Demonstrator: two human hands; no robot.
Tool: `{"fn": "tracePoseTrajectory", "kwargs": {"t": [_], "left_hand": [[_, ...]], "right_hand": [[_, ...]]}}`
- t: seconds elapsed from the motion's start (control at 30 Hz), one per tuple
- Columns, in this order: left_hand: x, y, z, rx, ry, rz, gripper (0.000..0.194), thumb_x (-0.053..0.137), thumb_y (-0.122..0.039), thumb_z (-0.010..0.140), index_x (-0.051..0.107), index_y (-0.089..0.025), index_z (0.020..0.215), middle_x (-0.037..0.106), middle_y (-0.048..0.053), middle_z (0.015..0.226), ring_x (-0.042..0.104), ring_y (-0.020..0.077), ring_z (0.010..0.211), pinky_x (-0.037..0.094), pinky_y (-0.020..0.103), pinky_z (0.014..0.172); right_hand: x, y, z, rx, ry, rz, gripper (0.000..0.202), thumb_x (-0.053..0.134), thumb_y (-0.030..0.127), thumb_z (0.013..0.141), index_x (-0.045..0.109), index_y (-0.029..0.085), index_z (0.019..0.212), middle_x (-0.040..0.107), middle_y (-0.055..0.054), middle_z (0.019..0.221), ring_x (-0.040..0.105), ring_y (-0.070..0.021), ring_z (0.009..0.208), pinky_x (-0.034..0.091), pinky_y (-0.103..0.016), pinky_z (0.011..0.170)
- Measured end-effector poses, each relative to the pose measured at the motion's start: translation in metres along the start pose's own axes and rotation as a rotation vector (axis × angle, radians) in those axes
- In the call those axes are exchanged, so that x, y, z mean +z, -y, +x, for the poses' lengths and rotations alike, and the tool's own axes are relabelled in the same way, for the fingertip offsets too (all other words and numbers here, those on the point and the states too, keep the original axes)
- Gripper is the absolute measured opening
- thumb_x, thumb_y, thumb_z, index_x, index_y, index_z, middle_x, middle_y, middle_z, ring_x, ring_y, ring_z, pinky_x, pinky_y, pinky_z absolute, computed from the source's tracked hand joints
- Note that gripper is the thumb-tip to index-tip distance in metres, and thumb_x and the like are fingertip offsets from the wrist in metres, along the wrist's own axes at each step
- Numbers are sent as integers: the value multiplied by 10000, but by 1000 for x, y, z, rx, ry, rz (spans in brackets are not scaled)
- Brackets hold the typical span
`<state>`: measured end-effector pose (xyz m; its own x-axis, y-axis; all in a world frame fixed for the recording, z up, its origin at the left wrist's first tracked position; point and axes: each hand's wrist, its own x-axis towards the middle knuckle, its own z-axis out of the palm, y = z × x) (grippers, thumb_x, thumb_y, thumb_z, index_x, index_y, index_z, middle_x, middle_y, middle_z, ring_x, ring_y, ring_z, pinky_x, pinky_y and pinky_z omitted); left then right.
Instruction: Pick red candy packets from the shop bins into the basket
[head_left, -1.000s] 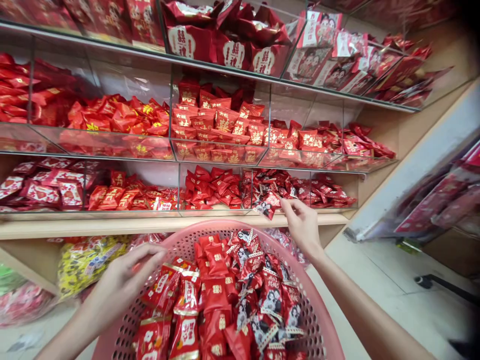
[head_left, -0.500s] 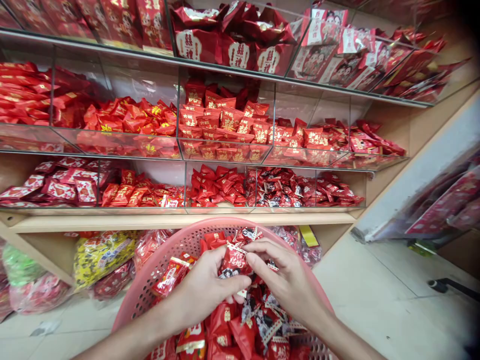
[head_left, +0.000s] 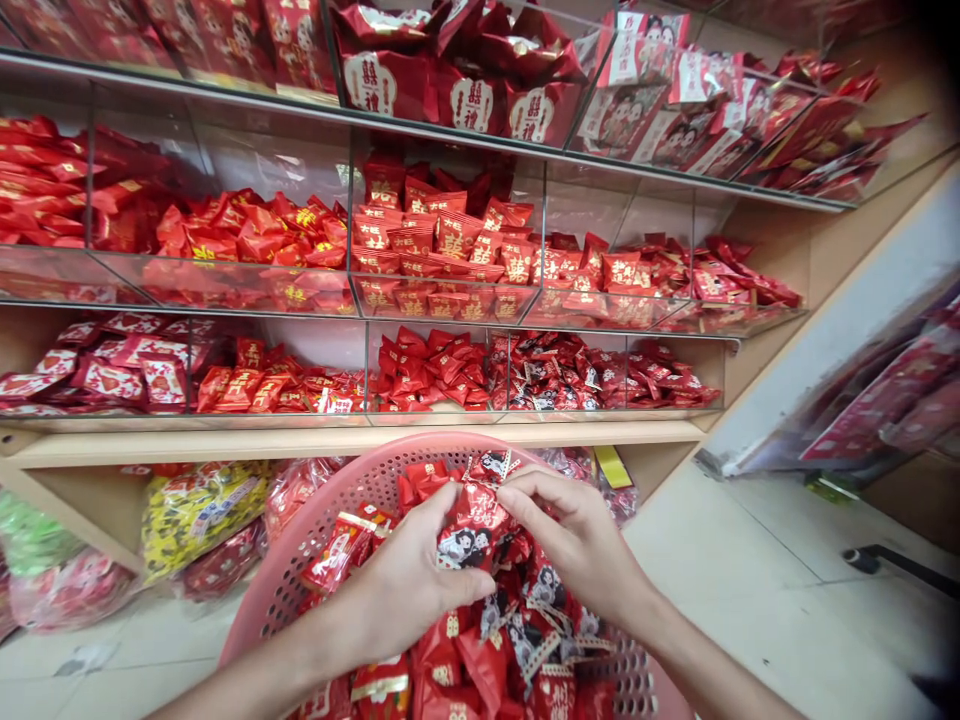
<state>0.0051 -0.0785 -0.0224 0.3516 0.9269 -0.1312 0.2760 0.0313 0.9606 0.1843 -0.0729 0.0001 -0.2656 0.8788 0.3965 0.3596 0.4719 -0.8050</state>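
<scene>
Pale wooden shelving (head_left: 225,443) with glass dividers stands before me, stocked with red packets (head_left: 450,235). My left hand (head_left: 409,570) grasps one couple-print packet (head_left: 476,520), red with white Chinese characters, thumb and fingers at its left side, while my right hand (head_left: 574,530) pinches its upper right edge with the fingertips. It is held above the pink perforated basket (head_left: 450,442), not laid down. I judge the step to be handling or straightening this single piece; setting it down would call for a spot among its like and both grips eased off together. Below it lie matching packets (head_left: 536,640), with gold-character packets (head_left: 431,655) beside them and gold-edged packets (head_left: 341,548) farther left. Similar pieces (head_left: 551,370) are heaped on the lowest shelf; a yellow bag (head_left: 202,515) sits beneath.
</scene>
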Motion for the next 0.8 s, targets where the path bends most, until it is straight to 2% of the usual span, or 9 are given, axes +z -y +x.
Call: {"fn": "tracePoseTrajectory", "kwargs": {"t": [0.07, 0.1, 0.13, 0.23, 0.3, 0.4, 0.53, 0.63, 0.8], "left_hand": [[0, 5, 4, 54, -20, 89, 833, 647, -350, 662, 273, -152, 1379, 306, 153, 1427, 378, 331, 1239, 397, 454, 969], [0, 6, 6, 80, -21, 119, 814, 641, -349, 673, 278, -155, 1376, 312, 149, 1424, 347, 323, 1260, 370, 447, 994], [0, 6, 7, 103, -8, 127, 793, 632, -344, 687, 277, -167, 1374, 358, 147, 1396, 378, 314, 1240, 380, 440, 984], [-2, 1, 10, 125, 111, 49, 775, 622, -312, 712, 233, -216, 1376, 597, 110, 1099, 595, 243, 931, 497, 383, 793], [-9, -5, 9, 145, 116, -2, 767, 627, -302, 714, 227, -223, 1364, 627, 53, 915, 606, 187, 791, 502, 337, 734], [-28, -9, 6, 185, -24, 6, 685, 606, -332, 736, 272, -216, 1323, 615, 34, 899, 592, 153, 790, 487, 312, 750], [-63, 3, 0, 209, -170, 69, 567, 578, -378, 744, 351, -202, 1233, 642, 29, 884, 613, 169, 821, 491, 353, 787], [-86, 15, -9, 165, -264, 117, 489, 590, -423, 723, 441, -196, 1130, 664, 43, 902, 625, 199, 880, 497, 354, 807], [-110, 27, -29, 20, -396, 180, 558, 623, -507, 666, 482, -188, 1102, 683, 56, 954, 615, 217, 939, 489, 344, 852]], "right_hand": [[-4, 1, 2, -7, 50, -8, 219, 475, 283, 865, 579, 182, 700, 569, 10, 704, 495, -111, 667, 405, -227, 646], [-6, 0, 3, -7, 70, -9, 226, 472, 293, 866, 578, 182, 700, 575, 7, 716, 502, -112, 678, 409, -227, 656], [-8, -1, 4, -3, 84, -11, 236, 468, 307, 867, 578, 181, 701, 582, 3, 726, 508, -115, 687, 413, -228, 662], [-18, -9, 8, 41, 51, -29, 270, 473, 367, 856, 592, 173, 711, 591, -10, 717, 515, -127, 678, 423, -237, 645], [-31, -17, 9, 95, -16, -42, 285, 490, 402, 838, 605, 168, 723, 596, -16, 704, 517, -133, 664, 430, -242, 625], [-56, -33, 8, 190, -87, -60, 306, 505, 435, 819, 616, 162, 736, 612, -27, 706, 526, -135, 648, 438, -239, 588], [-79, -49, -6, 283, -90, -135, 336, 495, 466, 814, 610, 163, 727, 593, -23, 660, 498, -121, 581, 417, -222, 508], [-78, -49, -24, 271, 18, -201, 346, 474, 470, 826, 586, 171, 690, 568, -15, 654, 489, -125, 612, 422, -232, 556], [-61, -36, -49, 277, 259, -197, 338, 423, 437, 867, 543, 185, 677, 555, -5, 688, 491, -129, 638, 413, -252, 590]]}}
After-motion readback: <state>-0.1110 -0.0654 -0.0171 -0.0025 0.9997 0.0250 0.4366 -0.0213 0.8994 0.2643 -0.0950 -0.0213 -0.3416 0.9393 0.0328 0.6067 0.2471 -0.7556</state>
